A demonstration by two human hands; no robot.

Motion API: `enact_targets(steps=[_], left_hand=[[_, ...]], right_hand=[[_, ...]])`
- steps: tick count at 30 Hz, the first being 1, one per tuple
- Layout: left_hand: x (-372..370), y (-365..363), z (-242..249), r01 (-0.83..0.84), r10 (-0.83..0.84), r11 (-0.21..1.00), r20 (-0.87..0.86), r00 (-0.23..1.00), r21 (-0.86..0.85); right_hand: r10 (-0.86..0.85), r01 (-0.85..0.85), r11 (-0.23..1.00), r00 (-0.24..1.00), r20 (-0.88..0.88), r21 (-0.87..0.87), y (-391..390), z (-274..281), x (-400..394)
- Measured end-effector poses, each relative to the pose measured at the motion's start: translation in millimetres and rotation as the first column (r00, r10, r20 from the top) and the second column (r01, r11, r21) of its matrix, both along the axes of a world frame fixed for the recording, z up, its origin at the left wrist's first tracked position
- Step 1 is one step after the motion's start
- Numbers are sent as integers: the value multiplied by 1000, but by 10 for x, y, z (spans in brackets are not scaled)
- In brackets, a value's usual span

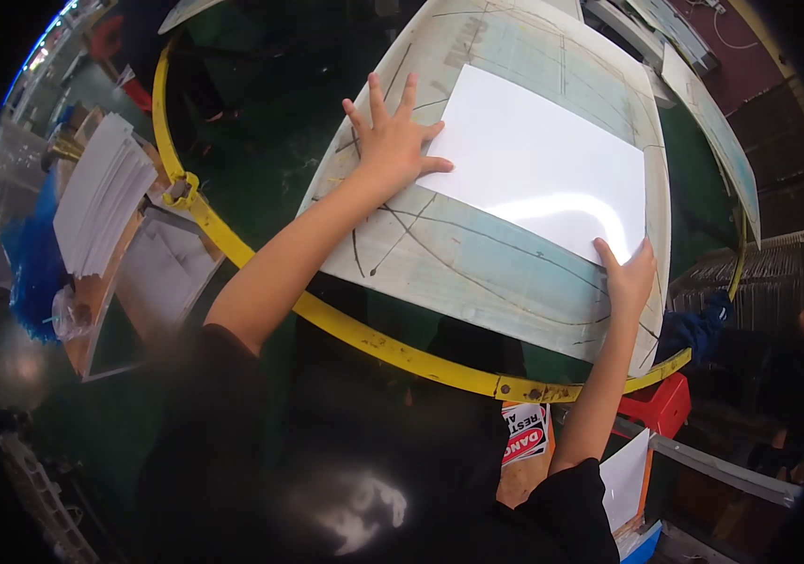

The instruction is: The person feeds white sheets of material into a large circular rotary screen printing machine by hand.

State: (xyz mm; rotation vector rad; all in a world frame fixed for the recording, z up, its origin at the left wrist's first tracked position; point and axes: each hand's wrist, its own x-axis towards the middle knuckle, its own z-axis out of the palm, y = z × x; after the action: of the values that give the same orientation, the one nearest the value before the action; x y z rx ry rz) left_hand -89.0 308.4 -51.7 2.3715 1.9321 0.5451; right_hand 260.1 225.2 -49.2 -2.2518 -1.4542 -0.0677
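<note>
A glossy white rectangular sheet (543, 155) lies on a worn, pale blue-green board (505, 273) marked with dark lines. My left hand (395, 141) is spread at the sheet's left edge, its thumb and one finger touching that edge while the other fingers rest on the board. At the near right corner of the sheet is my right hand (630, 277). Its thumb lies against the near edge and its fingers against the right edge, spaced apart around the corner.
A curved yellow metal rail (374, 346) runs between my body and the board. On the left stands a stack of white sheets (106, 197) beside blue plastic (33, 263). A red stool (658, 406) and a sign with printed letters (524, 432) are at lower right. Another person's dark sleeve (797, 362) shows at far right.
</note>
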Motion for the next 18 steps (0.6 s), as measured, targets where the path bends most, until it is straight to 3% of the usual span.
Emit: enact_targets(steps=[5, 8, 11, 14, 16, 18], left_hand=[[39, -10, 81, -15, 13, 999, -74, 997, -38], [61, -14, 152, -19, 11, 998, -132, 991, -60], [99, 3, 163, -27, 14, 997, -179, 984, -69], [74, 3, 193, -64, 39, 994, -247, 968, -94], [170, -11, 286, -49, 9, 991, -314, 950, -121], [251, -130, 367, -30, 9, 998, -309, 951, -63]], right_hand=[[-14, 13, 1000, 1000, -18, -23, 13, -19, 3], [-153, 77, 978, 897, 416, 194, -30, -101, -110], [85, -80, 996, 945, 315, -27, -44, 7, -182], [140, -111, 986, 957, 253, -127, -45, 3, -191], [195, -166, 977, 952, 234, -136, -103, 76, -194], [70, -65, 997, 992, -103, 46, -173, 21, -132]])
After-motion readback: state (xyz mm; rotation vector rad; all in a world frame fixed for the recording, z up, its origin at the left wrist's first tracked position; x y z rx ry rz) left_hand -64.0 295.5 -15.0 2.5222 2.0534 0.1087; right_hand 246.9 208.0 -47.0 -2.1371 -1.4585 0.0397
